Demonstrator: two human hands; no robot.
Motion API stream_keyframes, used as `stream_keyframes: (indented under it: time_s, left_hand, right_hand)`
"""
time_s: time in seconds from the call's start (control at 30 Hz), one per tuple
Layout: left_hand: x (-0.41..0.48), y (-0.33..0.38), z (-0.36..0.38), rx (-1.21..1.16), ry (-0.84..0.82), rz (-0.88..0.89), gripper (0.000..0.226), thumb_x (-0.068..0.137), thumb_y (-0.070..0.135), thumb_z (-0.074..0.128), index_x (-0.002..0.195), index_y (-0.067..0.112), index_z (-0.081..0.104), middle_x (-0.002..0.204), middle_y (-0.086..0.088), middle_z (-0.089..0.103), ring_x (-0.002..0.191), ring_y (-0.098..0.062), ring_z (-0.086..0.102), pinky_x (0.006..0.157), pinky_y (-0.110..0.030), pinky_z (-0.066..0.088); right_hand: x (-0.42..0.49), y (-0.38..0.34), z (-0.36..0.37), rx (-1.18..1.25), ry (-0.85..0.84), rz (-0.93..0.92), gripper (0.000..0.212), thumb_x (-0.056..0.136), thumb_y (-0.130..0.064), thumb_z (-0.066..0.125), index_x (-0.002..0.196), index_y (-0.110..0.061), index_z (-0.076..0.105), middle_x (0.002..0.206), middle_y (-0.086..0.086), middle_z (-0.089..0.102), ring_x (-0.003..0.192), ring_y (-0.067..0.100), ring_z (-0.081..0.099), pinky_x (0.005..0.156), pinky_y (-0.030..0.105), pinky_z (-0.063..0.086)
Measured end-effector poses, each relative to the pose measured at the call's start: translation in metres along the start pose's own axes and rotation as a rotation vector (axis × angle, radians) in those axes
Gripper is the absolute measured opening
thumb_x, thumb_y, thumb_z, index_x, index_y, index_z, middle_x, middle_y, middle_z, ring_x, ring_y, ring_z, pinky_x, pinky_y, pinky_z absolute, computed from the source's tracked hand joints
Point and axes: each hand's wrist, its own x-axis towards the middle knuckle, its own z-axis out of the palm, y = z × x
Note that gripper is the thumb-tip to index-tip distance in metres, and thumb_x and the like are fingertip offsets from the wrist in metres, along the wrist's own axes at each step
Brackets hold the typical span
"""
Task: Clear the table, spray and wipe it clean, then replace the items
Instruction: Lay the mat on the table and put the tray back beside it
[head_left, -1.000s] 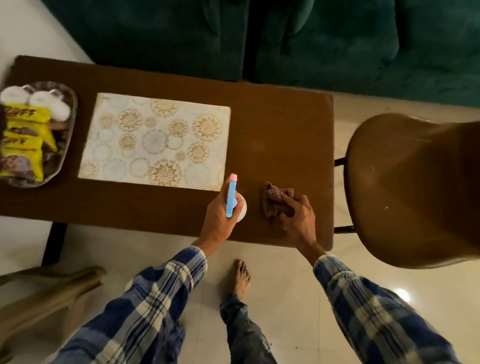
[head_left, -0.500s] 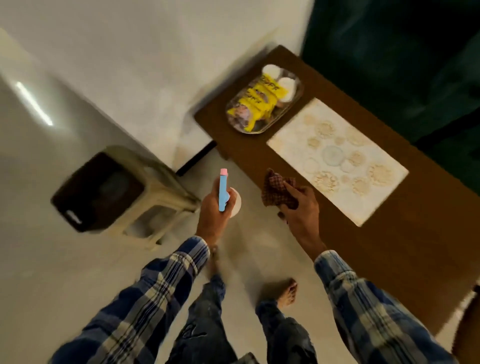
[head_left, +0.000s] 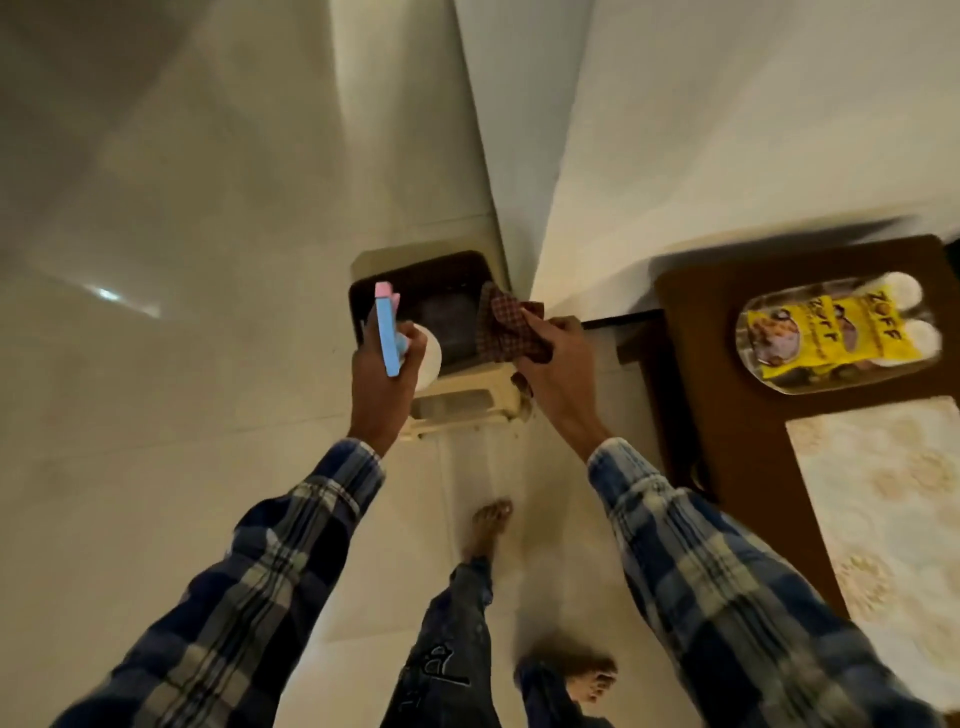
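My left hand (head_left: 382, 384) grips a spray bottle (head_left: 388, 332) with a blue and pink head and a white body, held above a plastic stool. My right hand (head_left: 558, 366) pinches a crumpled brown checked cloth (head_left: 506, 327) just right of the bottle, over the stool's right edge. The brown table (head_left: 727, 431) is at the right edge of the view. On it lie a patterned placemat (head_left: 883, 499) and a glass tray (head_left: 836, 335) with yellow packets and white round items.
A cream plastic stool (head_left: 457, 395) with a dark seat stands against the white wall corner, directly under both hands. Pale tiled floor spreads to the left. My bare feet (head_left: 488, 525) stand on the floor between stool and table.
I have turned away from the table to the left. Both hands carried the spray bottle and cloth off the tabletop and now hold them over the stool.
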Motion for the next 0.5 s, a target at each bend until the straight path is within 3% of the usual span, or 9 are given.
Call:
stream_keyframes:
  time_s: [0.07, 0.17, 0.2, 0.3, 0.43, 0.5]
  left_hand:
    - [0.024, -0.018, -0.002, 0.006, 0.026, -0.013, 0.054, 0.096, 0.008, 0.064, 0.144, -0.001, 0.042, 0.125, -0.006, 0.064, 0.104, -0.001, 0.062, 0.094, -0.012, 0.045]
    - [0.057, -0.047, 0.004, 0.012, 0.062, -0.048, 0.056, 0.096, 0.010, 0.064, 0.146, 0.001, 0.040, 0.109, 0.011, 0.063, 0.093, 0.007, 0.061, 0.091, -0.012, 0.047]
    - [0.062, -0.056, 0.007, 0.021, 0.060, -0.043, 0.056, 0.096, 0.010, 0.064, 0.146, 0.001, 0.040, 0.103, 0.016, 0.061, 0.091, 0.007, 0.061, 0.089, -0.011, 0.047]
    - [0.082, -0.086, 0.019, 0.014, 0.045, -0.079, 0.055, 0.096, 0.010, 0.063, 0.146, 0.001, 0.040, 0.092, 0.006, 0.063, 0.085, 0.006, 0.060, 0.085, -0.007, 0.046]
    - [0.089, -0.121, 0.035, -0.010, 0.021, -0.105, 0.056, 0.096, 0.009, 0.064, 0.146, 0.000, 0.040, 0.100, -0.008, 0.067, 0.092, -0.009, 0.064, 0.090, -0.012, 0.048]
    - [0.093, -0.133, 0.042, -0.005, 0.053, -0.100, 0.057, 0.096, 0.010, 0.064, 0.146, 0.002, 0.040, 0.114, 0.008, 0.065, 0.102, -0.010, 0.064, 0.097, -0.019, 0.049]
  right_hand:
    - [0.029, -0.001, 0.026, -0.018, -0.021, -0.009, 0.053, 0.086, -0.010, 0.071, 0.137, -0.019, 0.062, 0.115, 0.002, 0.049, 0.094, 0.023, 0.061, 0.070, 0.031, 0.062]
    - [0.067, 0.005, 0.062, -0.144, -0.078, -0.028, 0.057, 0.088, -0.012, 0.073, 0.143, -0.018, 0.056, 0.117, -0.002, 0.046, 0.104, 0.013, 0.050, 0.082, 0.009, 0.047]
    - [0.075, 0.007, 0.069, -0.169, -0.099, -0.029, 0.059, 0.088, -0.011, 0.073, 0.144, -0.017, 0.055, 0.118, -0.001, 0.045, 0.107, 0.013, 0.048, 0.087, 0.010, 0.045]
    - [0.106, 0.018, 0.099, -0.254, -0.162, -0.034, 0.060, 0.088, -0.008, 0.071, 0.144, -0.017, 0.054, 0.128, 0.008, 0.050, 0.116, 0.023, 0.052, 0.101, 0.027, 0.049]
    - [0.128, 0.035, 0.122, -0.391, -0.207, -0.076, 0.057, 0.091, -0.008, 0.066, 0.145, -0.019, 0.053, 0.138, 0.013, 0.049, 0.122, 0.031, 0.054, 0.103, 0.032, 0.047]
    - [0.135, 0.042, 0.132, -0.451, -0.215, -0.101, 0.057, 0.092, -0.006, 0.063, 0.146, -0.020, 0.051, 0.140, 0.015, 0.046, 0.125, 0.034, 0.051, 0.105, 0.040, 0.049]
